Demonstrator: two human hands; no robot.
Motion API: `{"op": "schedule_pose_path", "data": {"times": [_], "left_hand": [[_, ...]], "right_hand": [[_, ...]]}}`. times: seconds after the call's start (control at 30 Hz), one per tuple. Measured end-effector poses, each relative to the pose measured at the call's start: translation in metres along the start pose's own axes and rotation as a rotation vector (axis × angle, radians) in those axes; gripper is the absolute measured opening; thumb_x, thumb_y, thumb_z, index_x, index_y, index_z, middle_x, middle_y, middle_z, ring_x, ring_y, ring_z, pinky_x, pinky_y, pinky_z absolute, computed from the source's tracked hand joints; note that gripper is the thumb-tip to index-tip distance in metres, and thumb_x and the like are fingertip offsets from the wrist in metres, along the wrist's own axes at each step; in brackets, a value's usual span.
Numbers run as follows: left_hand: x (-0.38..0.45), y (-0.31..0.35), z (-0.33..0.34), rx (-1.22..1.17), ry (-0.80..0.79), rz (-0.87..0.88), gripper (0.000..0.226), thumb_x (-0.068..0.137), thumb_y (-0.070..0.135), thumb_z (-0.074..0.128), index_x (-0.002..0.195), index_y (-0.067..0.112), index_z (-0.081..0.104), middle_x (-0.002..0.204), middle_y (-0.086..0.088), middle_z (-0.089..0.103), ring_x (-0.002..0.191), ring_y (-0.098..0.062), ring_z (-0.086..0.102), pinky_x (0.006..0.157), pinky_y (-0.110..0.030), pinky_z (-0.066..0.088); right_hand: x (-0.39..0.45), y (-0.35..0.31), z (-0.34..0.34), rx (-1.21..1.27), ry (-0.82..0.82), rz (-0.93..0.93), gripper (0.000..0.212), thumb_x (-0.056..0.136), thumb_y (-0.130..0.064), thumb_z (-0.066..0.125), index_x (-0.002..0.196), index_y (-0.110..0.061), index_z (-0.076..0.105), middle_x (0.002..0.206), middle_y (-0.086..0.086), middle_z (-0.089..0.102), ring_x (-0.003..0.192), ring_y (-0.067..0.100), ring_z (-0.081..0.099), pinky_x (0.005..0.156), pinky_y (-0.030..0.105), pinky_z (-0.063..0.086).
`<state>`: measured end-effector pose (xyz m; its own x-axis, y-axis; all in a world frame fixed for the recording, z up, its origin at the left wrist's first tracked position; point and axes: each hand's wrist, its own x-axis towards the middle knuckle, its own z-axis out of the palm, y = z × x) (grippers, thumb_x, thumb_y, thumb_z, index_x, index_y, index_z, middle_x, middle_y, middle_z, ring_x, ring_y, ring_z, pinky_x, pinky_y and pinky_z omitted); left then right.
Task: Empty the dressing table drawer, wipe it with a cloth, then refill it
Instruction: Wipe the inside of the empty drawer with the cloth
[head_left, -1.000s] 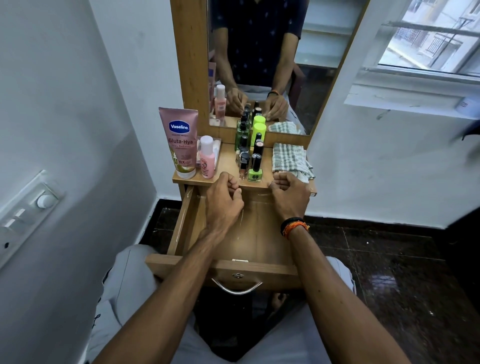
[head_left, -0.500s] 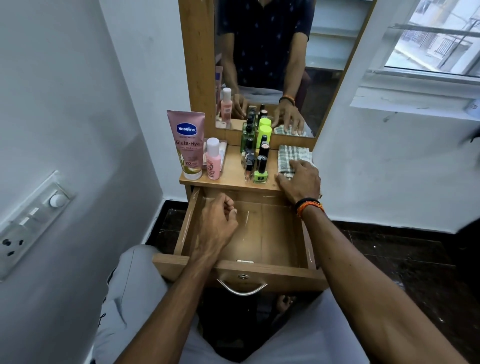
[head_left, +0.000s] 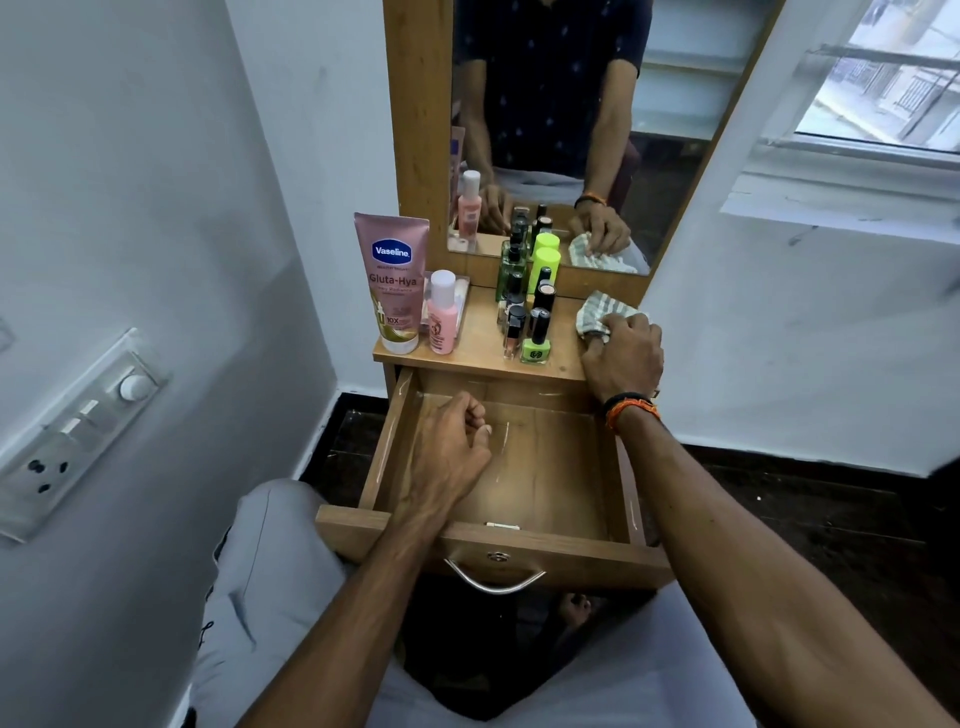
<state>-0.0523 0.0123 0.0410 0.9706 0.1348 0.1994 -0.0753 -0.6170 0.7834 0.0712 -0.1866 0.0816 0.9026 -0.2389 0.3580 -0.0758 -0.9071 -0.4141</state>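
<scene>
The wooden drawer (head_left: 550, 558) of the dressing table is pulled out and its inside is bare. My left hand (head_left: 447, 447) hovers over the drawer's left part with fingers loosely curled, holding nothing. My right hand (head_left: 621, 356) grips the checked green-and-white cloth (head_left: 600, 312), bunched up at the right end of the table top (head_left: 478, 361). On that top stand a pink Vaseline tube (head_left: 390, 283), a small pink bottle (head_left: 442, 314) and several nail polish and green bottles (head_left: 530, 306).
A mirror (head_left: 550, 130) rises behind the top and reflects me and the bottles. White walls close in on both sides, with a switch panel (head_left: 78, 421) on the left wall. A window (head_left: 883, 88) is at upper right. My knees are under the drawer.
My right hand went from the drawer's back edge up onto the cloth and has bunched it in its fingers. My left hand drew back a little over the drawer.
</scene>
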Motion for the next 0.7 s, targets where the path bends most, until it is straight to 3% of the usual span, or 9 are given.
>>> {"op": "schedule_pose_path", "data": {"times": [0.1, 0.23, 0.4, 0.5, 0.57, 0.7], "left_hand": [[-0.002, 0.001, -0.001, 0.001, -0.005, 0.006, 0.014, 0.089, 0.013, 0.071, 0.094, 0.019, 0.059, 0.089, 0.013, 0.057, 0.088, -0.007, 0.062, 0.079, -0.023, 0.055], [-0.006, 0.003, -0.001, 0.001, -0.011, 0.019, 0.013, 0.090, 0.013, 0.070, 0.095, 0.018, 0.060, 0.091, 0.009, 0.061, 0.085, -0.004, 0.061, 0.072, -0.011, 0.046], [-0.010, 0.002, -0.003, -0.008, -0.011, 0.019, 0.011, 0.091, 0.013, 0.069, 0.096, 0.017, 0.060, 0.090, 0.009, 0.061, 0.085, -0.004, 0.060, 0.072, -0.011, 0.047], [-0.014, 0.004, -0.002, -0.013, -0.016, 0.026, 0.011, 0.091, 0.013, 0.068, 0.095, 0.017, 0.059, 0.092, 0.009, 0.062, 0.087, -0.004, 0.060, 0.075, -0.019, 0.052], [-0.017, 0.004, -0.001, -0.011, -0.021, 0.018, 0.011, 0.090, 0.014, 0.069, 0.095, 0.018, 0.059, 0.092, 0.009, 0.062, 0.087, -0.004, 0.060, 0.076, -0.020, 0.053], [-0.020, 0.005, -0.002, -0.014, -0.018, 0.009, 0.012, 0.089, 0.014, 0.069, 0.094, 0.020, 0.059, 0.090, 0.012, 0.061, 0.086, -0.004, 0.060, 0.077, -0.023, 0.055]], "right_hand": [[-0.009, -0.004, -0.007, 0.160, 0.077, 0.064, 0.037, 0.091, -0.023, 0.060, 0.127, -0.012, 0.063, 0.131, 0.012, 0.058, 0.120, 0.029, 0.050, 0.099, 0.042, 0.047], [-0.032, -0.011, -0.024, 0.369, 0.194, 0.154, 0.029, 0.092, -0.026, 0.064, 0.118, -0.013, 0.066, 0.120, 0.007, 0.062, 0.110, 0.023, 0.055, 0.087, 0.027, 0.040], [-0.081, -0.015, -0.040, 0.526, 0.242, 0.189, 0.020, 0.092, -0.025, 0.067, 0.107, -0.011, 0.065, 0.104, 0.000, 0.059, 0.092, 0.014, 0.053, 0.078, 0.026, 0.041], [-0.108, -0.011, -0.027, 0.419, 0.160, 0.069, 0.020, 0.091, -0.023, 0.068, 0.106, -0.010, 0.065, 0.104, 0.004, 0.061, 0.091, 0.018, 0.055, 0.075, 0.028, 0.044], [-0.119, -0.007, -0.012, 0.316, 0.043, -0.024, 0.019, 0.090, -0.021, 0.068, 0.106, -0.012, 0.065, 0.107, 0.006, 0.062, 0.095, 0.021, 0.056, 0.079, 0.032, 0.049], [-0.120, -0.008, 0.005, 0.137, -0.121, -0.153, 0.024, 0.089, -0.023, 0.064, 0.111, -0.013, 0.065, 0.114, 0.007, 0.062, 0.104, 0.023, 0.056, 0.086, 0.031, 0.045]]}}
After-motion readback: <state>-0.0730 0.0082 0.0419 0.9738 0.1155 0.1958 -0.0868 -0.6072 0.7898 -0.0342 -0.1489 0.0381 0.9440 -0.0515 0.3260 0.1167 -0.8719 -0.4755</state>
